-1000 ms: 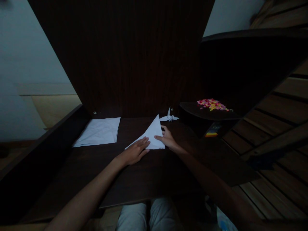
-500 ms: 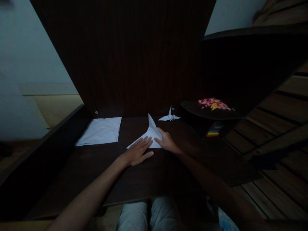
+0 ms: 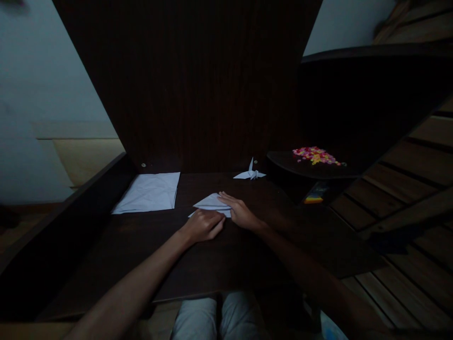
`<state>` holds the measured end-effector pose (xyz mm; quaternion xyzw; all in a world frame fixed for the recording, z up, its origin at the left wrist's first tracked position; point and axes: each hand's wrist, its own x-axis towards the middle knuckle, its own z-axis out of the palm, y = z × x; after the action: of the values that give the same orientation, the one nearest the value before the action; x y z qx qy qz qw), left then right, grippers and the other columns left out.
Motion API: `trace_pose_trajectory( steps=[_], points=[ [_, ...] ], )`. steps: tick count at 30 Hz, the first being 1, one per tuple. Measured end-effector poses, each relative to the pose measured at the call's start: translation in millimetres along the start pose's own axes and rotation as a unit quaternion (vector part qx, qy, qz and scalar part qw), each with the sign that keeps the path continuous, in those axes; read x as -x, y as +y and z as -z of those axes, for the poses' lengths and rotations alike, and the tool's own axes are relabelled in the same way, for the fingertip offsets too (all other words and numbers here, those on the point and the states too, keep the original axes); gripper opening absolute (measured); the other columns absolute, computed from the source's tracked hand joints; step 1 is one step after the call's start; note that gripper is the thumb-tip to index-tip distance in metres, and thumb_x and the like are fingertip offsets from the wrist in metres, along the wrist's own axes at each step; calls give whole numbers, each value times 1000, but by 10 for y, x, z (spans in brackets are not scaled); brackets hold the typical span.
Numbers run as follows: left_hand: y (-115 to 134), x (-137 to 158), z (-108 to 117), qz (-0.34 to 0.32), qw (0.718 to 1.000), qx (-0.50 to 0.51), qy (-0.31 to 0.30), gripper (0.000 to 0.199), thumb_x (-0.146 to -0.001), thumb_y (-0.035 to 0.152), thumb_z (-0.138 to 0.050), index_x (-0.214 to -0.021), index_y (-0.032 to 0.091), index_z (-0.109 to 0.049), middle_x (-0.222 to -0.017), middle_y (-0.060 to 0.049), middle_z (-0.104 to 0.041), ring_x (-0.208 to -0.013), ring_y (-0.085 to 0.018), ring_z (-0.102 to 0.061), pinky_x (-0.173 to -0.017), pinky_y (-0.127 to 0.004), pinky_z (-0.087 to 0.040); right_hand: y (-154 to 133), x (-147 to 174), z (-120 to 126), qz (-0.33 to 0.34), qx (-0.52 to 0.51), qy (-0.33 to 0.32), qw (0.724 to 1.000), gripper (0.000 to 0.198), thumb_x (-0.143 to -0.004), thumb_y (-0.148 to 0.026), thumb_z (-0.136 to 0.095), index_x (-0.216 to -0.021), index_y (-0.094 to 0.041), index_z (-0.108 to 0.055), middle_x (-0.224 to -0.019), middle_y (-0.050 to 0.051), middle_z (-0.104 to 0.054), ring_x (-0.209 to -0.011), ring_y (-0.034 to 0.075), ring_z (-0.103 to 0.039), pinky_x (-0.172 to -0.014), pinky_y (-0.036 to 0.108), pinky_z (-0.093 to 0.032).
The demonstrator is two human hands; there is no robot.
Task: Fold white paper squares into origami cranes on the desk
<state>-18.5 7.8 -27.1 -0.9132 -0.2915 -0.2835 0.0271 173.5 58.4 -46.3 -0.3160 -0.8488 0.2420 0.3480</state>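
White paper (image 3: 209, 202) shows folded layers; pointed at left.

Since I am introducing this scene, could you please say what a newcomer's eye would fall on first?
Probably first comes the heap of pink, red and yellow pieces on the low curved shelf at the right, vivid in a dark scene. Next comes the white folded paper in the middle of the desk, touched by the left grip and right grip, then the bird-like paper figure behind it, to the right.
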Motion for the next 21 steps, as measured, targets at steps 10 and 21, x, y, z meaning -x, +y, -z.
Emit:
trace_pose_trajectory(
  steps=[10,21],
  points=[
    [-23,-74,9,100,992,-60,47,25,-89,21,-42,-104,15,-61,-95,-12,-66,-92,-24,-62,-82,-40,-51,-80,69,-5,23,102,-140,985,70,-83,-44,-59,-143,-18,-34,-150,11,-27,-141,26,-20,-117,48,-14],
    [-238,51,-186,179,979,1,-97,52,-95,39,-33,-136,8,-38,-142,-20,-42,-136,-27,-31,-110,-47,-31,29,40,27,-45,4,-102,994,47,-95,-37,-39,-141,-27,-37,-149,3,-34,-140,20,-25,-116,45,-15]
  ],
)
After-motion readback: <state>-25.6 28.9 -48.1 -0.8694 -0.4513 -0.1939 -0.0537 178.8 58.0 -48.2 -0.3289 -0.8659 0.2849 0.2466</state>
